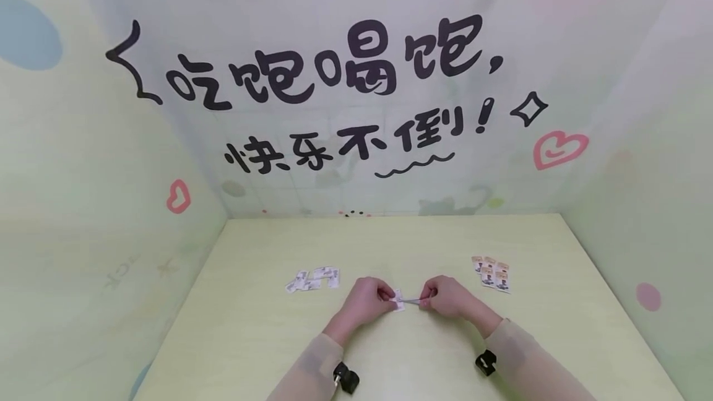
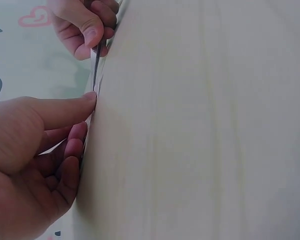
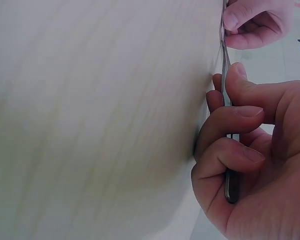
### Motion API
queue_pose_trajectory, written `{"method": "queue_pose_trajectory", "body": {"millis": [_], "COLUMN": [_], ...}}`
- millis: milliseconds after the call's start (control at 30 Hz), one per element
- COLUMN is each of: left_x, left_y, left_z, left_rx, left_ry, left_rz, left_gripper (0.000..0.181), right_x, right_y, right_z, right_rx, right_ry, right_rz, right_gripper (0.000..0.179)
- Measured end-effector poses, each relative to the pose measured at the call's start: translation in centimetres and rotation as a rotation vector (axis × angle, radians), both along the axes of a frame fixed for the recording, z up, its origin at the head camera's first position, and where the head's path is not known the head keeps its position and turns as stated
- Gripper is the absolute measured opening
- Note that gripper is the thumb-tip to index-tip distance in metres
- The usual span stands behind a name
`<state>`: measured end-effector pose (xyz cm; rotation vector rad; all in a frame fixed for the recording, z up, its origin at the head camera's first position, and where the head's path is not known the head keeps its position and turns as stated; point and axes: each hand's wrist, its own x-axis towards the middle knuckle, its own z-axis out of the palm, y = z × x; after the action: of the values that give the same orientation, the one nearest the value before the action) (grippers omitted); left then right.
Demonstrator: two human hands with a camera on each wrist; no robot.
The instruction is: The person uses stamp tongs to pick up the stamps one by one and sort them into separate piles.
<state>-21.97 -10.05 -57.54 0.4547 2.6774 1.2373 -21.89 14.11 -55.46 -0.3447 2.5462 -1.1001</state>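
Left hand (image 1: 364,301) pinches small white piece (image 1: 399,306), table (image 1: 414,357) centre. Right hand (image 1: 450,297), at its 3 o'clock, grips slim metal tool (image 3: 226,97); tip contact hidden. Farther: white pieces (image 1: 307,284), 10 o'clock; orange-topped pieces (image 1: 494,277), 2 o'clock. Cards or filled packets: cannot tell.

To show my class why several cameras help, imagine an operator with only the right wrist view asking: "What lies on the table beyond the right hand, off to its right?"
Observer: Orange-topped pieces lie there, in a cluster, in the head view.
Operator: And on the left hand's far side?
Observer: White pieces lie on the table, to the left of the left hand.
Operator: Anything at the left sleeve?
Observer: A black device beside it.
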Motion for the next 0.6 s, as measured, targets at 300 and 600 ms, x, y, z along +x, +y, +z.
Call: {"method": "queue_pose_trajectory", "body": {"millis": [300, 600], "left_x": [0.1, 0.2], "left_y": [-2.2, -8.6], "left_z": [0.4, 1.2], "left_rx": [0.047, 0.09], "left_ry": [0.014, 0.065], "left_rz": [-0.019, 0.196], "left_gripper": [0.016, 0.013], "right_x": [0.0, -2.6], "right_y": [0.3, 1.0], "right_z": [0.0, 0.6], "right_rx": [-0.045, -0.047], "right_ry": [-0.016, -0.014], "right_rz": [-0.021, -0.061], "right_gripper": [0.012, 0.009]}}
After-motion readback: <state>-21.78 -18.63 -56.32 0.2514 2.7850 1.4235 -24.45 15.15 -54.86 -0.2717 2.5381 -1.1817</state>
